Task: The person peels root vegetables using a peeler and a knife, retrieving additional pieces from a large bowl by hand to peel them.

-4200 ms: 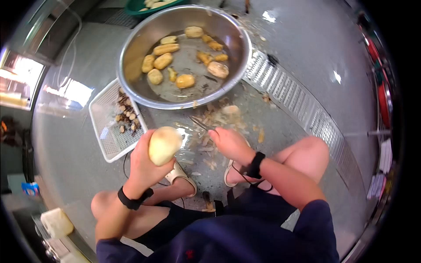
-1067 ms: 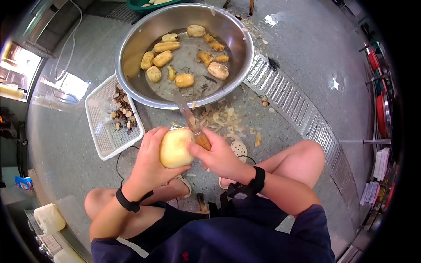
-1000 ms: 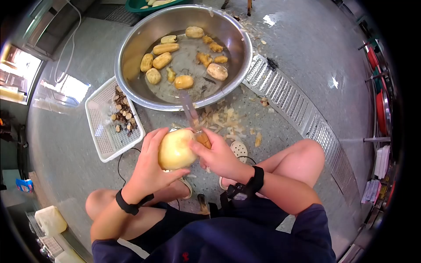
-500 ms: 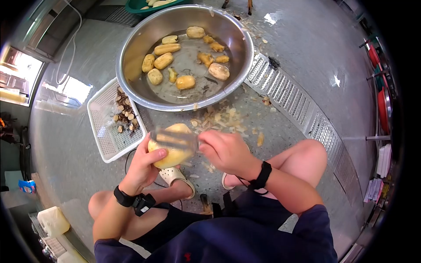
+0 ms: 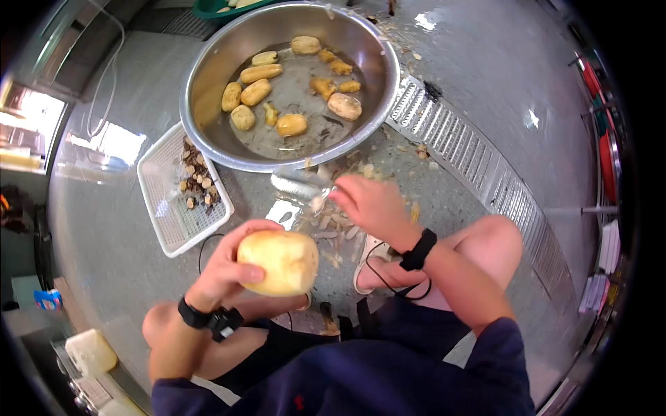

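Note:
My left hand [image 5: 239, 258] is wrapped round the near side of a thick, pale yellow piece of lotus root [image 5: 286, 262], held above the floor between my knees. Its surface looks peeled, with a few brownish marks. My right hand [image 5: 369, 211] is closed on the handle end of a metal peeler [image 5: 300, 184], its silver blade blurred by motion. The peeler is in the air beyond the lotus root, apart from it and near the basin's close rim. Past both hands, a large steel basin [image 5: 243, 166] holds several lotus root pieces [image 5: 292, 125] in shallow water.
A white plastic basket [image 5: 163, 201] with dark scraps and cut ends stands left of the basin. Peelings [image 5: 333, 232] litter the wet floor. A metal drain grate [image 5: 465, 156] runs along the right. Behind the basin is a green tub [image 5: 208, 8].
My right hand has lifted the peeler off the lotus root and moved it away, toward the basin. My left hand has brought the lotus root slightly closer to me and turned it.

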A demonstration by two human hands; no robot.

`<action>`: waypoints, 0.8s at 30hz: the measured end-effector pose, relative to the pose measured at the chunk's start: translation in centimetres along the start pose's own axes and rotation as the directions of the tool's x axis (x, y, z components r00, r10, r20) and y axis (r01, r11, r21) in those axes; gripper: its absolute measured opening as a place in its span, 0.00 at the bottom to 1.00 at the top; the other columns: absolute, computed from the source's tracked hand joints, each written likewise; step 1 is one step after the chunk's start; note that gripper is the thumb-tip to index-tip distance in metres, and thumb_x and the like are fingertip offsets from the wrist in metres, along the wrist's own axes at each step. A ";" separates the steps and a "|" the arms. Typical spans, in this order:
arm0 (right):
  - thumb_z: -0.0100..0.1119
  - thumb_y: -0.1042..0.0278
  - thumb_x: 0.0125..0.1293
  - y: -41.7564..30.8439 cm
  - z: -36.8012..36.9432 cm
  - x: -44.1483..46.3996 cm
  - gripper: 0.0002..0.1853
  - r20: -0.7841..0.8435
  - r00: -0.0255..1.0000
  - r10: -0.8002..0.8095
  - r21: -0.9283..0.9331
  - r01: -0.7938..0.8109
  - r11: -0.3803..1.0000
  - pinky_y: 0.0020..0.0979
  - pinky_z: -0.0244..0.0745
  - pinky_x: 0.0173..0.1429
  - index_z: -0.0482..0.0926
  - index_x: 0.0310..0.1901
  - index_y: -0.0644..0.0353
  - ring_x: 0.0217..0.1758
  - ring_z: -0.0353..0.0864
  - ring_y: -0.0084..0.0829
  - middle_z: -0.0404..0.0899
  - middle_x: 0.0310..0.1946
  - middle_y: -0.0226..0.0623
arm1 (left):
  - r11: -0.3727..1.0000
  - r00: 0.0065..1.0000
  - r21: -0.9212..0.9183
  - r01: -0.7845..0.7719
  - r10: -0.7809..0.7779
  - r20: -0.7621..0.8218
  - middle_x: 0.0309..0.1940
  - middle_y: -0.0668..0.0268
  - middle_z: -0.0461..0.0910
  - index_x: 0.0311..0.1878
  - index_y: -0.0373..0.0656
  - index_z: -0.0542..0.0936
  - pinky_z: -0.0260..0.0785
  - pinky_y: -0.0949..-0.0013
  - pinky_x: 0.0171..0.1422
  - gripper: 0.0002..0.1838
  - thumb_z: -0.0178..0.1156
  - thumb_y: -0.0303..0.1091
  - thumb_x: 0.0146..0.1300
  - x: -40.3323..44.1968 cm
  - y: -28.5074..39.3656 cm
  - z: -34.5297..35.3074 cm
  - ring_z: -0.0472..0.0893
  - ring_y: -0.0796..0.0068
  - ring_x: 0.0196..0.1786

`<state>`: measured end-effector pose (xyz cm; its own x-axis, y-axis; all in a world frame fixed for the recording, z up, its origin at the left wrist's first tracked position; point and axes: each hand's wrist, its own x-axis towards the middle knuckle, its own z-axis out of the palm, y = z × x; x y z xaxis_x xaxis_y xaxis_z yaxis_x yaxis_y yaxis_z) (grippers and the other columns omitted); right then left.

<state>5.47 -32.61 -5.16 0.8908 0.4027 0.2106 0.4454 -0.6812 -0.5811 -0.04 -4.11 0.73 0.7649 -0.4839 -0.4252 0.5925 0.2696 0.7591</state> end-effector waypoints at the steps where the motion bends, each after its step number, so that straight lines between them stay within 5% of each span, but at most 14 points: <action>1: 0.59 0.54 0.75 0.5 -0.2 0.0 0.11 0.016 0.995 0.096 -0.039 -0.095 0.995 0.43 0.76 0.32 0.81 0.44 0.53 0.34 0.86 0.43 0.83 0.33 0.38 | 1.000 1.000 -0.002 -0.025 0.025 -0.016 0.58 0.62 0.80 0.68 0.39 0.73 0.74 0.63 0.69 0.39 0.76 0.31 0.49 0.0 -0.2 0.4 0.81 0.68 0.61; 4: 0.58 0.56 0.76 -0.4 -0.2 -0.2 0.10 -0.058 0.971 0.233 0.208 -0.217 0.954 0.43 0.76 0.33 0.80 0.44 0.53 0.33 0.85 0.44 0.83 0.33 0.41 | 0.999 0.996 -0.008 -0.051 0.050 -0.075 0.60 0.60 0.79 0.70 0.39 0.70 0.74 0.63 0.68 0.40 0.73 0.31 0.53 0.4 0.5 0.0 0.80 0.68 0.62; 7: 0.58 0.58 0.76 -3.7 -0.9 -1.7 0.10 -0.009 0.998 0.062 0.307 -0.056 0.950 0.41 0.76 0.34 0.80 0.44 0.55 0.33 0.85 0.45 0.83 0.34 0.43 | 0.998 0.992 -0.017 -0.055 0.053 -0.111 0.61 0.59 0.78 0.71 0.39 0.68 0.75 0.63 0.67 0.39 0.70 0.32 0.56 0.0 1.2 -0.8 0.80 0.68 0.62; 11: 0.65 0.59 0.70 -5.6 -1.1 -2.2 0.12 -0.004 0.977 -0.213 0.224 0.209 0.952 0.39 0.75 0.33 0.80 0.45 0.57 0.32 0.82 0.42 0.80 0.33 0.37 | 0.995 0.989 0.008 -0.098 0.098 -0.110 0.63 0.59 0.77 0.72 0.37 0.66 0.74 0.63 0.69 0.36 0.64 0.34 0.61 0.1 0.8 -1.0 0.79 0.68 0.64; 17: 0.66 0.54 0.68 -4.4 -0.7 -2.0 0.14 0.035 0.952 -0.303 0.189 0.291 0.938 0.37 0.74 0.31 0.79 0.43 0.55 0.32 0.82 0.37 0.78 0.31 0.34 | 0.985 0.991 0.117 -0.128 0.132 -0.029 0.63 0.59 0.78 0.71 0.36 0.68 0.72 0.65 0.70 0.36 0.64 0.38 0.59 0.3 0.0 -2.2 0.79 0.68 0.65; 20: 0.61 0.53 0.73 -3.8 0.0 -1.9 0.12 0.035 0.974 -0.226 0.187 0.215 0.958 0.41 0.76 0.33 0.79 0.42 0.54 0.33 0.83 0.40 0.79 0.30 0.36 | 0.999 0.994 0.037 0.001 0.003 -0.110 0.60 0.58 0.80 0.71 0.36 0.69 0.72 0.64 0.71 0.39 0.67 0.39 0.56 0.6 -0.3 -2.0 0.80 0.67 0.63; 24: 0.56 0.52 0.76 0.4 0.9 -1.3 0.14 0.028 0.984 0.174 0.048 -0.175 0.983 0.45 0.76 0.35 0.79 0.44 0.55 0.33 0.84 0.47 0.81 0.29 0.42 | 0.999 0.999 0.034 -0.039 0.038 0.026 0.60 0.57 0.80 0.71 0.37 0.69 0.75 0.63 0.68 0.41 0.69 0.38 0.52 0.2 -0.9 -1.3 0.82 0.65 0.61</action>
<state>4.36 -32.85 -6.33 0.9518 0.2951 0.0838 0.2773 -0.7111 -0.6461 -0.11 -3.42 -0.68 0.7803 -0.4945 -0.3829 0.5531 0.2601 0.7915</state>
